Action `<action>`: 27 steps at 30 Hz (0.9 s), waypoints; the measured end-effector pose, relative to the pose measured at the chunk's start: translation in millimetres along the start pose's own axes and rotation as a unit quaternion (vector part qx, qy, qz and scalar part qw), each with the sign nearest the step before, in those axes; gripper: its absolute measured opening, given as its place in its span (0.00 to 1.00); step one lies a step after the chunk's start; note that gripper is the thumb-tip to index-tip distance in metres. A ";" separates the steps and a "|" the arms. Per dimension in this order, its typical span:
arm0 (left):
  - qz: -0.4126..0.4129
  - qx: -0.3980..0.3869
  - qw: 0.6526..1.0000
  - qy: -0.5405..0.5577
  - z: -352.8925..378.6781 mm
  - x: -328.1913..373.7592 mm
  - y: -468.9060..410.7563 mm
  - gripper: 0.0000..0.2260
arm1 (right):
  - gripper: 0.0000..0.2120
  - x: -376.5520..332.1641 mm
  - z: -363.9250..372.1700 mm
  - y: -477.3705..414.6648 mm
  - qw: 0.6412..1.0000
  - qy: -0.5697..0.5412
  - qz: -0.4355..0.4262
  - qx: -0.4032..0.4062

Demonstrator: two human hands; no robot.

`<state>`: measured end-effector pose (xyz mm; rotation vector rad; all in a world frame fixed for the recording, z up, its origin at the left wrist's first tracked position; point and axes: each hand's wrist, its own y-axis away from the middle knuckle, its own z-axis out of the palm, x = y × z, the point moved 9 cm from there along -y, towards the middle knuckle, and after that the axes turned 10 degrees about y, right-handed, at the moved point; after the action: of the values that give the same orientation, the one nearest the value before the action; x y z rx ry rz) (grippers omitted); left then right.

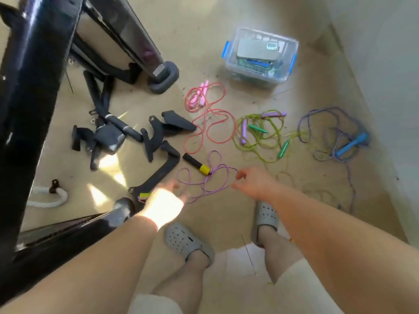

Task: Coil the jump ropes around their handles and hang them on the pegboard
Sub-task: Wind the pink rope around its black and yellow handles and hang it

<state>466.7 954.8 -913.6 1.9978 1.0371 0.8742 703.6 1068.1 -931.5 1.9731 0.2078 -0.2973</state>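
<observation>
Several jump ropes lie loose on the tan floor. Nearest me is a purple rope (205, 182) with a black and yellow handle (196, 164); its second yellow handle (144, 196) shows beside my left hand. My left hand (164, 203) hovers over the rope's left end, fingers relaxed, holding nothing. My right hand (254, 181) reaches down at the rope's right loops, fingers loosely curved, with nothing in it. Farther off lie a pink rope (209, 116), a green rope (260, 134) with green and purple handles, and a blue-handled rope (340, 137).
A clear plastic box (260, 56) with blue latches stands at the back. Black exercise-machine frame (34, 87) and loose black grips (113, 132) fill the left. A white wall (385, 64) runs along the right. My feet in grey clogs (188, 243) stand below the hands.
</observation>
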 end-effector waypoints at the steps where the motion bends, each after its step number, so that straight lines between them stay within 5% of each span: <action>1: -0.015 -0.008 1.000 -0.011 10.8 -10.8 -21.0 0.23 | 0.18 -3.3 5.1 -26.2 1.000 0.028 -0.008 0.000; 13: -0.179 -0.011 0.983 0.024 122.1 -192.7 -227.4 0.30 | 0.19 -33.6 158.3 -285.9 0.967 0.234 -0.093 -0.038; 21: -0.255 0.063 0.935 0.236 155.0 -258.5 -278.8 0.38 | 0.23 -43.7 214.0 -332.0 0.918 0.371 -0.142 -0.013; 24: -0.248 0.111 0.917 0.291 153.8 -266.3 -281.0 0.34 | 0.23 -41.9 211.5 -329.0 0.911 0.382 -0.154 0.004; 27: -0.222 0.152 0.934 0.236 145.6 -261.2 -269.0 0.18 | 0.16 -39.0 193.8 -317.8 0.920 0.366 -0.135 0.046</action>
<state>365.0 803.5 -1272.2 1.7007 1.9121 1.0053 555.7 1019.8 -1271.9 2.0696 0.9661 0.2812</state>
